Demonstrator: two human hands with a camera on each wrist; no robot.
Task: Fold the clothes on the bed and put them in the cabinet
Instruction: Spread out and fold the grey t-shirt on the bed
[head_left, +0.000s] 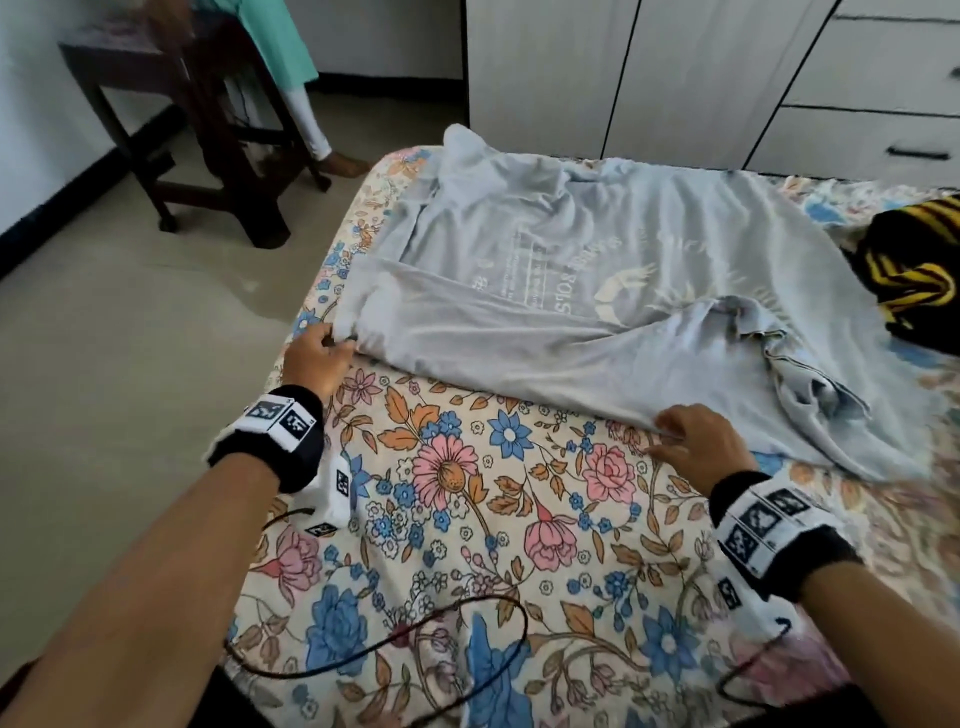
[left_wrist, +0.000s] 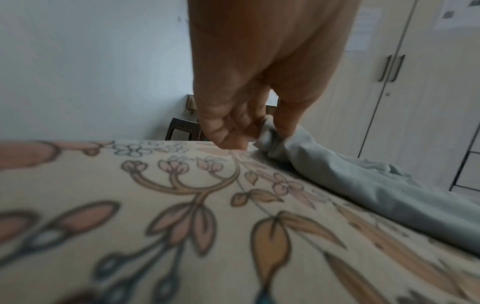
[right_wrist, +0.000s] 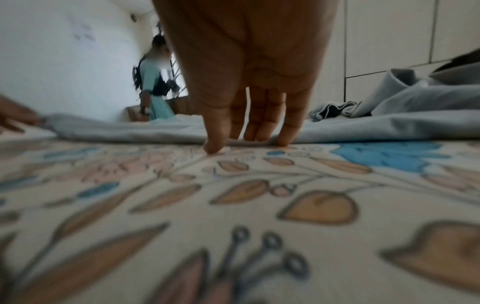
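The T-shirt (head_left: 597, 291) lies spread across the far half of the bed (head_left: 467, 545), its near edge running from 9 o'clock toward 4 o'clock. The left hand (head_left: 314, 358) sits at the shirt's 9 o'clock corner, by the bed's left edge; the right hand (head_left: 701, 441) rests on the near edge at 5 o'clock. A striped garment (head_left: 914, 270) lies at 3 o'clock, just beside the shirt. The cabinet (head_left: 675, 78) stands behind the bed at 12 o'clock. A chair (head_left: 197, 130) stands on the floor at 10 o'clock, a person (head_left: 280, 57) beside it.
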